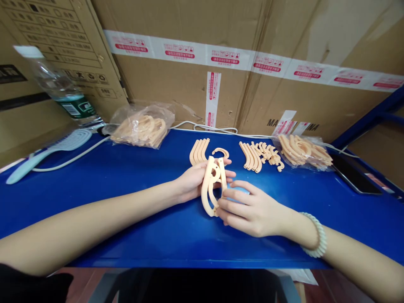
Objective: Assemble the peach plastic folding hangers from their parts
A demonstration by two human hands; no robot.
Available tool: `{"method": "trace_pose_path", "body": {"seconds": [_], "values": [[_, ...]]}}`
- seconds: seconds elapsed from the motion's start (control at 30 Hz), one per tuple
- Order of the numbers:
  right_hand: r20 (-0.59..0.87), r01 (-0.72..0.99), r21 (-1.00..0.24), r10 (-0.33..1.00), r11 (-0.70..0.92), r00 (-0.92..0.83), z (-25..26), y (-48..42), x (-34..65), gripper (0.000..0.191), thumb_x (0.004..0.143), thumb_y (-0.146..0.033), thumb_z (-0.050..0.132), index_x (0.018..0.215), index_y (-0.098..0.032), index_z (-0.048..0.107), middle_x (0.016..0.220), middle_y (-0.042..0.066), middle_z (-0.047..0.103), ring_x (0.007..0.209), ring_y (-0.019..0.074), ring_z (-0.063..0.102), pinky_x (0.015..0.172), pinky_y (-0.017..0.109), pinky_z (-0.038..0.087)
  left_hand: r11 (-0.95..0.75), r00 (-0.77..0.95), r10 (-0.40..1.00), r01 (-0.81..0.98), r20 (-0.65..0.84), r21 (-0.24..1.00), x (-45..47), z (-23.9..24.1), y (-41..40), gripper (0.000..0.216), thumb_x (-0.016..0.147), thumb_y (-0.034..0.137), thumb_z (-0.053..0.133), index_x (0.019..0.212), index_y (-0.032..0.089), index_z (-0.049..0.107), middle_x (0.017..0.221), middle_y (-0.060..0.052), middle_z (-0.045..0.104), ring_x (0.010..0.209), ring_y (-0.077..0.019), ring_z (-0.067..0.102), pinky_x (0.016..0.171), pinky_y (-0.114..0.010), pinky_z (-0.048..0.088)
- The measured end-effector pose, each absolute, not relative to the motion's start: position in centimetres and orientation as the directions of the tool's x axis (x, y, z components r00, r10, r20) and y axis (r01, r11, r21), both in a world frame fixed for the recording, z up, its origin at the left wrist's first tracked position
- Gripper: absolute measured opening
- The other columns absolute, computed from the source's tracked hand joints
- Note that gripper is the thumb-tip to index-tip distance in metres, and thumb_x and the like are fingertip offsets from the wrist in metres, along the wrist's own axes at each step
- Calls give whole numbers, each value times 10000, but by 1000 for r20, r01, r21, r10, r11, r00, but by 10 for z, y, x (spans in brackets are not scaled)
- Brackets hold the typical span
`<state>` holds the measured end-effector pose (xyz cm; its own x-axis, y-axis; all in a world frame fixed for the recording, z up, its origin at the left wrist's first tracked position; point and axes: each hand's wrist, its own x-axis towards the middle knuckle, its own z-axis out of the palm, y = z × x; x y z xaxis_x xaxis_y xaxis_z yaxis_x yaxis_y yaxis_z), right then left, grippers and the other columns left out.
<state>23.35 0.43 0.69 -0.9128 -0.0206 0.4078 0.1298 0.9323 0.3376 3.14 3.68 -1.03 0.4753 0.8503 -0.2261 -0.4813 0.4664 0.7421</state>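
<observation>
A cream plastic folding hanger (206, 191), its curved arms folded close together, is held up over the blue table. My left hand (194, 183) is closed round it from behind, with some fingertips showing past its right side. My right hand (248, 208) has its fingers curled on the hanger's lower right edge. Just behind the hands lie several curved hanger arms (198, 151) in a row and one loose hanger hook (221, 152). Farther right are more hanger arms (251, 158) and a cluster of small hooks (268, 153).
Clear bags of cream hanger parts stand at the back left (142, 130) and back right (303, 149). A phone (356, 174) lies at right. A hairbrush (52, 151) and a water bottle (63, 90) are at left. A white cable (217, 129) runs before the cardboard (176, 88).
</observation>
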Motion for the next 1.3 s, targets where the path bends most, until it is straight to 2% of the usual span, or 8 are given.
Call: {"method": "trace_pose_path", "body": {"seconds": [0.17,0.27,0.4,0.63,0.93,1.03,1.13,1.3], "values": [[410,199,281,70,939,-909,0,17,238,136,1028,-142,552,1039,-166,685,1042,56,729,1038,186,648,1068,426,472,483,413,866,-544,-282,686,33,-2,35,432,1077,371,337,1163,87,651,1035,-189,766,917,-265,759,881,-384,590],[419,231,302,89,925,-904,1,19,239,125,1014,-124,564,1002,-170,680,1037,62,722,1055,196,642,1060,433,480,436,412,882,-531,-229,726,34,-6,32,366,1041,378,455,1163,87,640,1089,-192,752,959,-266,743,915,-386,572],[440,267,360,90,894,-894,-1,18,238,130,990,-98,589,953,-188,676,1028,63,722,1045,201,641,1067,461,474,236,379,922,-386,-81,892,36,-18,23,230,876,197,706,1085,127,639,1056,-116,757,896,-222,716,828,-315,556],[453,322,473,87,820,-887,-5,19,239,104,991,-121,595,1001,-173,685,1049,73,721,1081,235,632,1065,490,458,-103,316,934,-206,165,973,37,-26,19,276,879,364,738,1036,146,675,1016,-82,749,971,-239,695,916,-336,543],[470,403,572,117,715,-875,-4,17,238,161,1004,-89,538,984,-112,696,975,93,717,1020,262,619,1051,459,447,42,244,969,-309,36,950,41,-34,15,622,773,734,736,899,129,666,879,-125,761,856,-266,736,796,-353,605],[462,493,552,246,672,-852,-3,18,237,215,1021,-94,481,951,-107,683,951,116,698,950,259,602,1007,432,454,52,249,968,-314,29,948,41,-31,14,630,791,742,709,855,115,690,879,-136,756,870,-273,735,847,-388,610],[422,574,503,396,647,-816,-3,20,238,309,1038,-101,418,819,-158,629,768,72,614,804,235,552,942,408,453,45,207,978,-313,22,949,41,-30,14,601,784,728,723,809,130,669,866,-100,736,844,-242,721,836,-379,617],[367,523,410,389,747,-845,-1,22,242,352,1054,-115,365,796,-187,595,711,41,548,726,223,473,837,367,432,65,176,984,-332,-5,941,40,-32,16,563,776,687,753,726,152,587,747,-53,694,734,-201,704,742,-342,629]]}}
